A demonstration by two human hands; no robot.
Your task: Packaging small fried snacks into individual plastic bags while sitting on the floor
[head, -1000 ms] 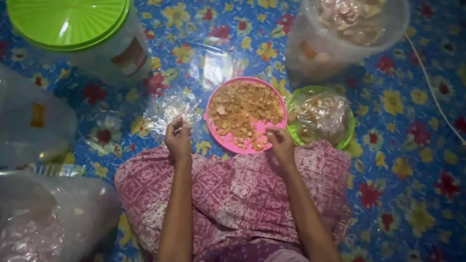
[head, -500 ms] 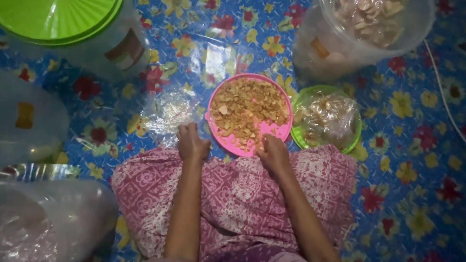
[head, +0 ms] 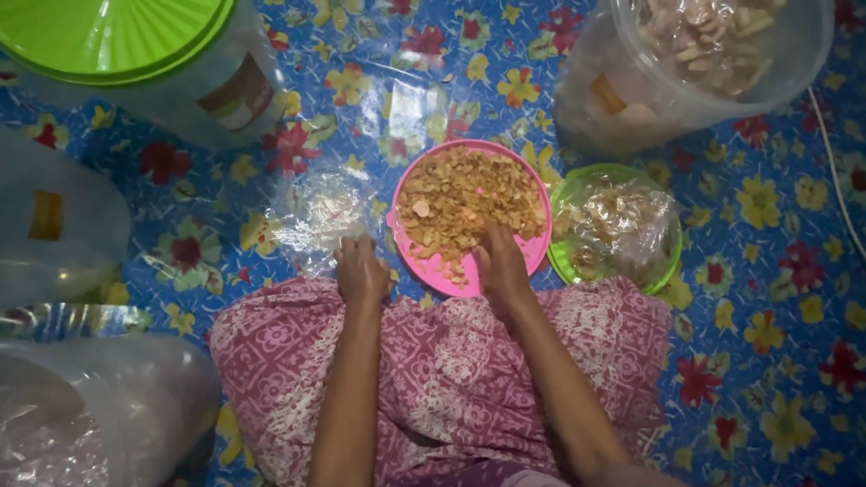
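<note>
Pink plate (head: 532, 257) mostly full of chips (head: 469, 198); right hand (head: 502, 268) cupped over chips at 6 o'clock, grasp unclear. Left hand (head: 361, 271) loosely curled, pinching clear bag (head: 316, 212); 1 filled bag (head: 618, 221) done.

My round pink plastic plate (head: 532, 254) carries golden-brown chips (head: 469, 203); the small bowl (head: 663, 271) and big tub lid (head: 108, 36) are lime green; my skirt (head: 433, 361) is pink-and-white patterned, the mat (head: 758, 316) blue with red and yellow flowers.
</note>
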